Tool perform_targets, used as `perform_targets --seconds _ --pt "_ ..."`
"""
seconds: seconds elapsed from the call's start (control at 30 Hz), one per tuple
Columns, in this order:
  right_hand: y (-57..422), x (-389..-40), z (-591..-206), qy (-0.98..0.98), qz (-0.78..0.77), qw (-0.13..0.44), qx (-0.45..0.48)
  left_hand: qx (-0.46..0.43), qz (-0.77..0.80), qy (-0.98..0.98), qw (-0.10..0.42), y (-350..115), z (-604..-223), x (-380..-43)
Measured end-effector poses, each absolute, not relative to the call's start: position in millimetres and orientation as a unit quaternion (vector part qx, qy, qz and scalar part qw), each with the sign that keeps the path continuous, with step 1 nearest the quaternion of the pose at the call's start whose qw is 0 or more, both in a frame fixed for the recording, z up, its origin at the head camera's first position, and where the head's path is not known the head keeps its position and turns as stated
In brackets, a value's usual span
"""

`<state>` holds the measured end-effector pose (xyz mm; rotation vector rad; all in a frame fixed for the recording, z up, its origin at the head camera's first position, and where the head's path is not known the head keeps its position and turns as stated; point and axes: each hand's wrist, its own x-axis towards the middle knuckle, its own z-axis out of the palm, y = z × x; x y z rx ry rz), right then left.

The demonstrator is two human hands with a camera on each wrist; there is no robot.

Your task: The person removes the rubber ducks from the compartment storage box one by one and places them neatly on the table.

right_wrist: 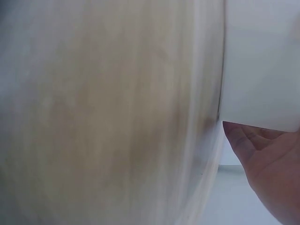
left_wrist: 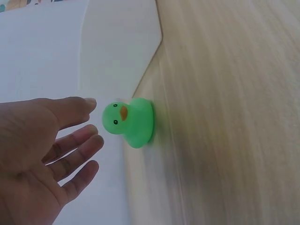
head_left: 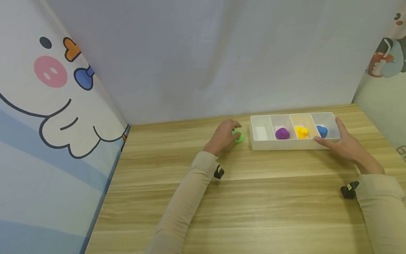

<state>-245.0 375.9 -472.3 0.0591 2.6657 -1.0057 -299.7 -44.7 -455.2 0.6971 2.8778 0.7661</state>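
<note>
A green rubber duck (left_wrist: 136,119) stands upright on the wooden table, just left of a white divided box (head_left: 288,145). My left hand (head_left: 226,135) reaches over the duck from the left. In the left wrist view, its bent fingers and thumb are spread apart close to the duck's head, with a gap showing between. At the box's right end, my right hand (head_left: 349,143) grips the corner, thumb along the front wall and fingers against the end wall. Inside the box sit a purple toy (head_left: 282,133), a yellow duck (head_left: 301,132) and a blue duck (head_left: 322,131), each in its own compartment.
The wooden table (head_left: 253,208) meets a pale cloth wall (head_left: 190,70) just behind the box. A printed cartoon panel (head_left: 63,116) stands along the left edge, and another printed panel (head_left: 383,91) borders the right.
</note>
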Motion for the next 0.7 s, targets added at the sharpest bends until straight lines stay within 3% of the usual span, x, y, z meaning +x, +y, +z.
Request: perform_targets --seconds 0.7 --pt "378.2 -248.9 -468.1 0.928 -0.349 0.128 0.01 0.278 0.216 0.935 -0.028 -16.8 -425.7 -301.4"
